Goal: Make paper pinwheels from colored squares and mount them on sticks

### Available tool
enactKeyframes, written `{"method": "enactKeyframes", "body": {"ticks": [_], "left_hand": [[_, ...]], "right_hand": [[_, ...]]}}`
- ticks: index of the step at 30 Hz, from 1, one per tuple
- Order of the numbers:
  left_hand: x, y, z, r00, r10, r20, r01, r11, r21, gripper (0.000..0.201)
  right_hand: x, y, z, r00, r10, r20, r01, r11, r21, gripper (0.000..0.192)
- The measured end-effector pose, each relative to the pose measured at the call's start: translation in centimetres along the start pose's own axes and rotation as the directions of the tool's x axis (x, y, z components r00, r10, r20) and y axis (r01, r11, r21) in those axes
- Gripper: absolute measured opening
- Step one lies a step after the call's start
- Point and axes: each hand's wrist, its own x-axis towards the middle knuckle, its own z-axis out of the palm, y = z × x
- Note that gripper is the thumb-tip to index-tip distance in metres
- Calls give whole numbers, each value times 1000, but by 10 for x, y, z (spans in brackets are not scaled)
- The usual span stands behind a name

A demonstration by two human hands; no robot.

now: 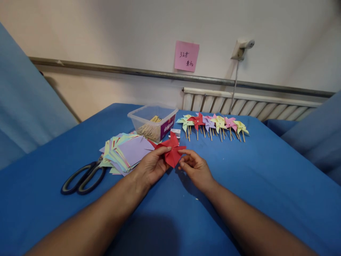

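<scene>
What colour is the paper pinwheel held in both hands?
Red; the folded paper pinwheel shows best in the head view.

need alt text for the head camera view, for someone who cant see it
Two bare hands, left hand and right hand, hold a red paper pinwheel over a blue-covered table. To the left lie a stack of coloured paper squares and black scissors; behind are a clear plastic box of wooden sticks and a row of finished pinwheels.
</scene>
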Motion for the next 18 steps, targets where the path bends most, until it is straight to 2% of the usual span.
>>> {"method": "enactKeyframes", "body": {"ticks": [3,6,13,18], "left_hand": [[-2,2,1,1000,-8,12,8,1000,-6,20],[-3,2,3,999,-24,32,24,1000,-13,20],[-2,-3,1,997,-27,71,26,999,21,20],[-1,-6,-1,997,-49,54,46,997,56,17]], "right_hand": [[-1,1,0,1000,0,30,0,1000,-21,42],[-3,1,1,997,-35,72,38,998,-43,44],[-5,1,0,992,-109,69,116,986,-117,21],[-4,-2,-1,997,-74,24,75,995,-71,15]]}}
